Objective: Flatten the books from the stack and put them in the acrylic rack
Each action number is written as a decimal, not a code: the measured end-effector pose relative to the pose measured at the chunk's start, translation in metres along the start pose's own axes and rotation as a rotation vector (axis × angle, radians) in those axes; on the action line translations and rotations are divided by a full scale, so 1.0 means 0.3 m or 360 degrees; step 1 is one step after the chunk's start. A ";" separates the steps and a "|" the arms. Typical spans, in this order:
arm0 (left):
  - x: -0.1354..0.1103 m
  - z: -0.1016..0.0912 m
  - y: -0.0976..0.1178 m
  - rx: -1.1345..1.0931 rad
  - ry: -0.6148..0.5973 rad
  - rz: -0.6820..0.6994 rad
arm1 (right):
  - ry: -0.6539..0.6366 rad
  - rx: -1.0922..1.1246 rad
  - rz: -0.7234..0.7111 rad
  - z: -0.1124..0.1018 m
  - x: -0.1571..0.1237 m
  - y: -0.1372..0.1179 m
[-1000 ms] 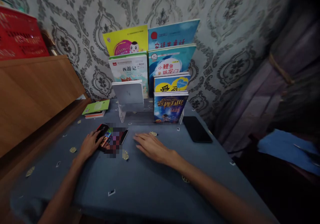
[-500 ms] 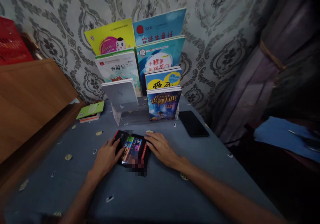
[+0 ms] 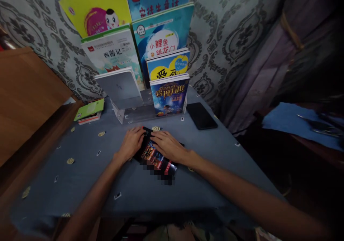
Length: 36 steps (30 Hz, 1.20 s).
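A black booklet (image 3: 152, 154) printed with small colourful picture panels lies at a slant on the cloth-covered table; its near end is blurred by pixel blocks. My left hand (image 3: 131, 143) grips its left edge near the far corner, fingers bent together. Across the upper right part of the booklet rests my right hand (image 3: 170, 147), palm down with the fingers stretched out. That hand hides part of the panels, and a dark corner of the booklet shows beyond its wrist.
Behind my hands a clear stand (image 3: 139, 116) holds several upright books, with a blue book (image 3: 170, 96) in front. To its right lies a black phone (image 3: 201, 115). Small green-topped books (image 3: 90, 109) are stacked at the left, near a wooden panel (image 3: 29, 90). Blue cloth (image 3: 290, 124) lies far right.
The booklet has turned and shifted right. My left hand has moved up and right to its far corner; my right hand now lies over the panels. The view has tilted down.
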<state>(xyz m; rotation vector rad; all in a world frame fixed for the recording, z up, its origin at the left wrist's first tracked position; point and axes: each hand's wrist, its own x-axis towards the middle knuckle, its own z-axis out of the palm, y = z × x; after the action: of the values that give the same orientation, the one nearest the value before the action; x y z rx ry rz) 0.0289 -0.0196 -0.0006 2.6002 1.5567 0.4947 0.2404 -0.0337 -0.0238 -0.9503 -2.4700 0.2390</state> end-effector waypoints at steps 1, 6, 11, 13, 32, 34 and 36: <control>0.011 0.011 -0.010 -0.0042 0.0038 0.0003 | -0.0010 0.0005 0.0009 0.001 0.000 0.001; 0.035 0.050 -0.054 -0.0279 0.0130 0.0056 | -0.0014 0.0041 0.0035 0.002 -0.003 0.007; 0.047 0.050 -0.134 -0.0637 0.0083 -0.0037 | -0.0061 -0.0027 0.0029 0.002 0.005 0.004; 0.050 0.045 -0.172 -0.0912 0.0028 -0.0091 | -0.0100 -0.0042 -0.0010 0.009 0.021 -0.018; 0.035 0.047 -0.226 -0.1271 -0.0066 -0.0050 | -0.0312 0.0120 -0.0301 0.078 0.144 -0.178; 0.034 0.048 -0.225 -0.1248 -0.0055 -0.0039 | -0.0298 0.0071 -0.0238 0.071 0.144 -0.167; 0.033 0.051 -0.222 -0.1219 -0.0033 -0.0033 | -0.0280 0.0018 -0.0189 0.068 0.146 -0.147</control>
<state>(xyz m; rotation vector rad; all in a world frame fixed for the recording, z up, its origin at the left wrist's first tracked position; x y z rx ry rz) -0.0186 0.0229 -0.0276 1.9838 1.0794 0.8516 0.1763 -0.0371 -0.0109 -0.8046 -2.6720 0.3083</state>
